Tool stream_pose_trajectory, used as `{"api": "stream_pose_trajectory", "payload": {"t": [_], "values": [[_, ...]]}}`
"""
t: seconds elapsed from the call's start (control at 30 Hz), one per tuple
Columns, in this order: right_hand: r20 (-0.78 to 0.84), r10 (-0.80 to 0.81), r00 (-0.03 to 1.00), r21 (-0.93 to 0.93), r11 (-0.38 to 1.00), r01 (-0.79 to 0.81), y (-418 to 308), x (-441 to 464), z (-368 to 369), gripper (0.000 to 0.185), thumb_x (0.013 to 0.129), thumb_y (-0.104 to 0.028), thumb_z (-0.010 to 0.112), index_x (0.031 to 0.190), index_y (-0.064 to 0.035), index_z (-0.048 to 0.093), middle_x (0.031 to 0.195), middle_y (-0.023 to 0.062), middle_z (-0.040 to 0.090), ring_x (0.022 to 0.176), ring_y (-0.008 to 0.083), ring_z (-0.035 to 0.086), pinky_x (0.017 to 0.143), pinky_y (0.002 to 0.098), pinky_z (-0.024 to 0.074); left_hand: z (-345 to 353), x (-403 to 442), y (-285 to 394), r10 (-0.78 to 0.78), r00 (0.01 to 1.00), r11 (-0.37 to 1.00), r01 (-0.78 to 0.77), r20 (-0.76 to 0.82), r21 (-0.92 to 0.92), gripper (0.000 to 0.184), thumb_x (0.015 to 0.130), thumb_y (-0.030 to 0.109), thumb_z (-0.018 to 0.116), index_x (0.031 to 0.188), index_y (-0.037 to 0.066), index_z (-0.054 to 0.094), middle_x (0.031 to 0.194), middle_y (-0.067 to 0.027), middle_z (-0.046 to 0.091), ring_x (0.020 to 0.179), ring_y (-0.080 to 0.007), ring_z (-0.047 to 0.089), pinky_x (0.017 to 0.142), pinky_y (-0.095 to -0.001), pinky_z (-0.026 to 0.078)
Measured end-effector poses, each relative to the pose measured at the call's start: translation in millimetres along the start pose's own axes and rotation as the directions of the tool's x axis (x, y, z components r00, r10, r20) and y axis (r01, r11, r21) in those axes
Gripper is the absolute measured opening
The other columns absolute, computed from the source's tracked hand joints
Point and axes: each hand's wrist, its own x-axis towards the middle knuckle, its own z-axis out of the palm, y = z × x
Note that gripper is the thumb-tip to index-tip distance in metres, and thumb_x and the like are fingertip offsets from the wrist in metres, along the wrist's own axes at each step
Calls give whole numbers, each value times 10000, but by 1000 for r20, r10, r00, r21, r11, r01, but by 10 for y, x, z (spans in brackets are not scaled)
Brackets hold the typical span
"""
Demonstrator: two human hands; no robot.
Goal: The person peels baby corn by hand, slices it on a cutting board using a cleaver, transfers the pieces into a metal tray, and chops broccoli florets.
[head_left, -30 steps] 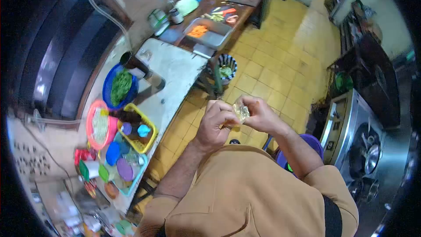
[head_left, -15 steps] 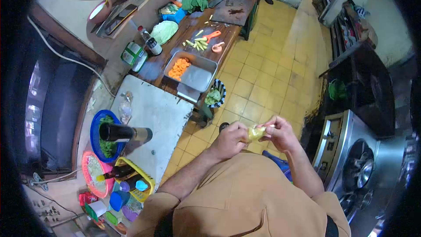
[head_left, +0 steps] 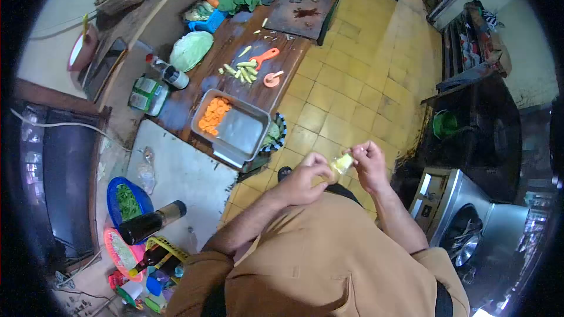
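In front of my body I hold a small see-through plastic bag [head_left: 341,164] with something pale yellow inside; its exact content is hard to make out. My left hand [head_left: 306,181] is closed around the lower left part of the bag. At its upper right end, the fingers of my right hand [head_left: 370,164] pinch the plastic. Both hands are in the air, to the right of the metal tray [head_left: 249,152] on the wooden table, which has sliced carrots [head_left: 214,115] in its left part.
On the wooden table [head_left: 235,35] lie cut pale green sticks [head_left: 247,70], an orange peeler [head_left: 265,57], a cabbage [head_left: 191,50] and a dark cutting board [head_left: 299,9]. A tall dark bottle [head_left: 154,222] stands on the white table at left. A stove [head_left: 458,199] is at right.
My right hand has moved slightly up and away from my left, so more of the bag shows between them. The camera view has shifted, and the tables appear further left.
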Motion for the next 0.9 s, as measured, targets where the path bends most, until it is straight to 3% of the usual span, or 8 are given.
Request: {"api": "stream_pose_trajectory", "payload": {"t": [0.1,0.23,0.43,0.5,0.7,0.8,0.83,0.9], "values": [[94,-82,992,-96,991,92,-375,401,-45,117,871,-50,678,921,-6,582,910,137,700,769,152,662,692,280,551,172,365,-121,-192,954,899,77,-231,-430,229,707,46,782,721,51,553,981,-125,554,1005,-235,557,813,-326,475],[377,-194,906,-103,963,249,-657,876,-181,282,798,26,729,1029,7,569,1069,151,669,943,154,640,815,288,550,335,979,-290,1,847,999,22,-532,37,374,702,29,807,644,68,440,895,-126,588,844,-191,594,694,-287,474],[500,32,865,60,996,-71,-990,1477,-410,326,812,33,705,1104,-10,568,1069,119,666,965,153,639,850,287,534,624,1695,-280,51,735,995,24,-676,101,356,694,29,807,672,69,454,778,-87,551,669,-181,537,577,-276,421],[559,208,803,-134,978,-160,-1047,1643,-490,264,846,5,672,1092,-22,582,1052,103,672,954,141,638,826,284,530,640,1763,-248,48,775,959,141,-630,247,261,676,25,782,720,53,526,765,-86,546,651,-215,550,558,-305,431],[455,310,835,26,932,-360,-832,2174,-807,123,931,-117,590,1048,-90,615,997,76,679,811,126,614,717,242,505,758,1471,-746,-120,881,894,296,-457,337,80,775,34,661,831,80,626,776,-123,535,761,-334,598,637,-412,486],[334,381,862,-3,915,-403,-881,2341,-777,157,981,-184,528,1103,-101,584,991,71,664,795,137,615,690,268,514,880,1201,-1524,-215,695,890,428,-686,155,128,751,-5,649,862,60,637,834,-150,599,842,-357,601,724,-405,504],[298,410,862,-21,905,-424,-878,2418,-784,179,994,-203,509,1129,-103,569,996,72,657,790,145,621,679,280,520,1024,1039,-2037,-378,480,848,522,-791,-88,144,742,38,682,877,66,641,875,-144,643,863,-346,613,757,-388,506],[298,428,853,-94,903,-420,-856,2452,-832,235,1012,-225,466,1184,-81,534,1013,89,642,768,169,635,660,299,531,1021,728,-2676,-440,226,647,751,-869,-131,182,743,166,741,873,70,659,901,-139,669,858,-314,647,752,-364,519]]}}
